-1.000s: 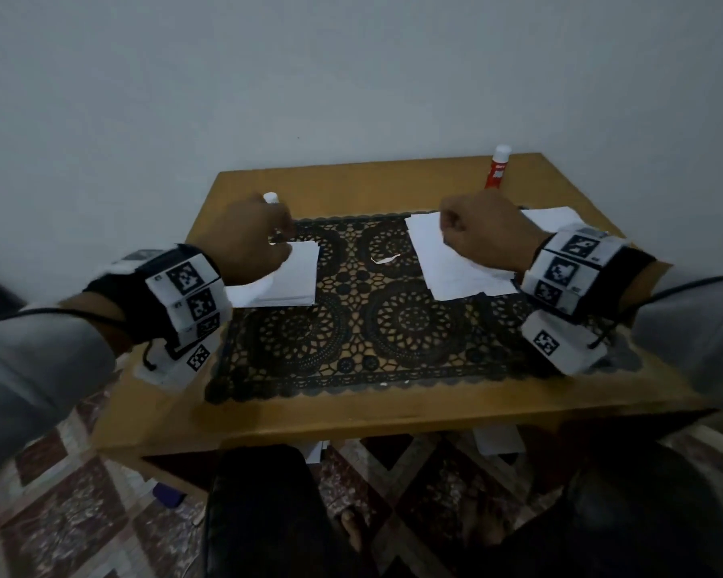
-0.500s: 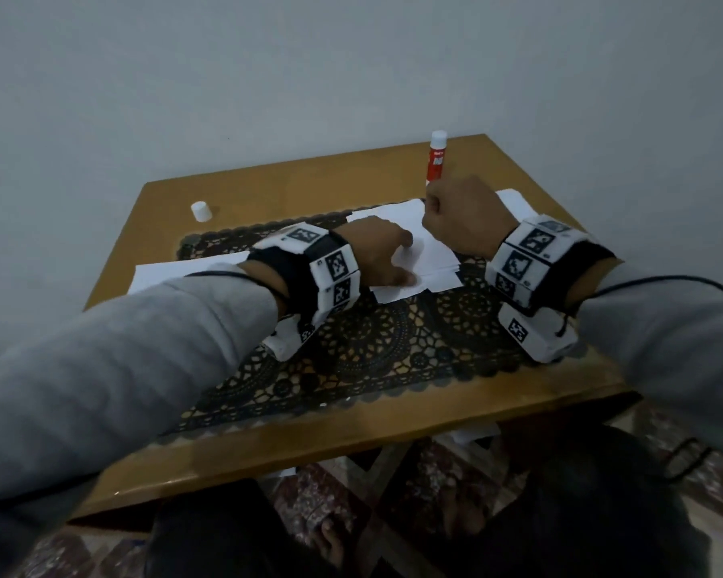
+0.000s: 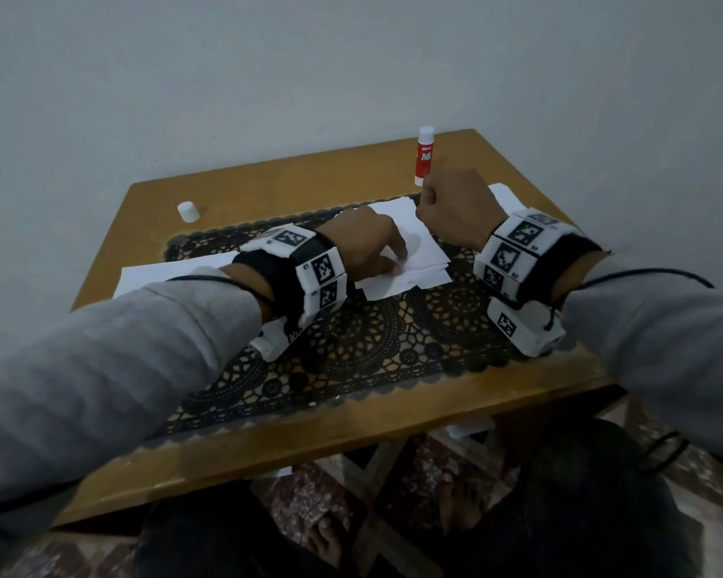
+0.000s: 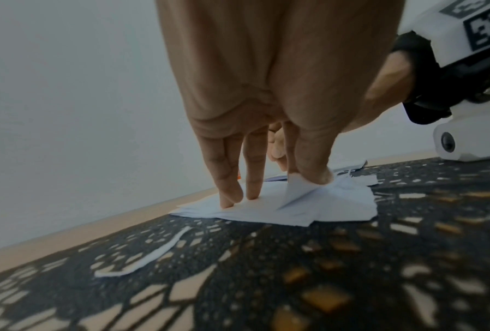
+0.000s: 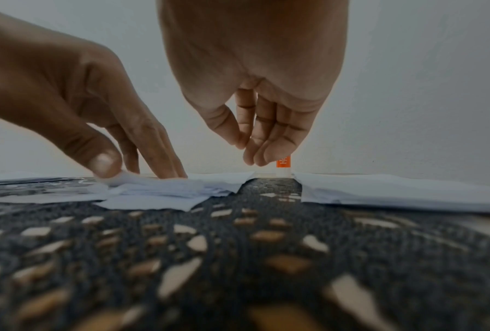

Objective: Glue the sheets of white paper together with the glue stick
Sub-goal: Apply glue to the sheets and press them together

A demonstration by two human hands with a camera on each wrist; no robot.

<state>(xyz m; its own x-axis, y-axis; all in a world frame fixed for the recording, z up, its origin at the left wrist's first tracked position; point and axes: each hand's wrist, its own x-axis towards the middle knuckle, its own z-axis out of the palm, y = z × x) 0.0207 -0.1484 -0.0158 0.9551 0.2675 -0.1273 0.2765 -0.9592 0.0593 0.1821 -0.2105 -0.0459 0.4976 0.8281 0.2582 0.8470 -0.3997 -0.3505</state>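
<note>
Left hand [image 3: 364, 248] presses 2 straight fingers on the overlapped white paper sheets [image 3: 410, 260], thumb lifting a corner; right hand [image 3: 456, 210] hovers loosely curled, empty; uncapped red-and-white glue stick [image 3: 423, 156] upright just behind; looks mid-bonding, more sheets [image 3: 176, 273] w/o glue left
</note>
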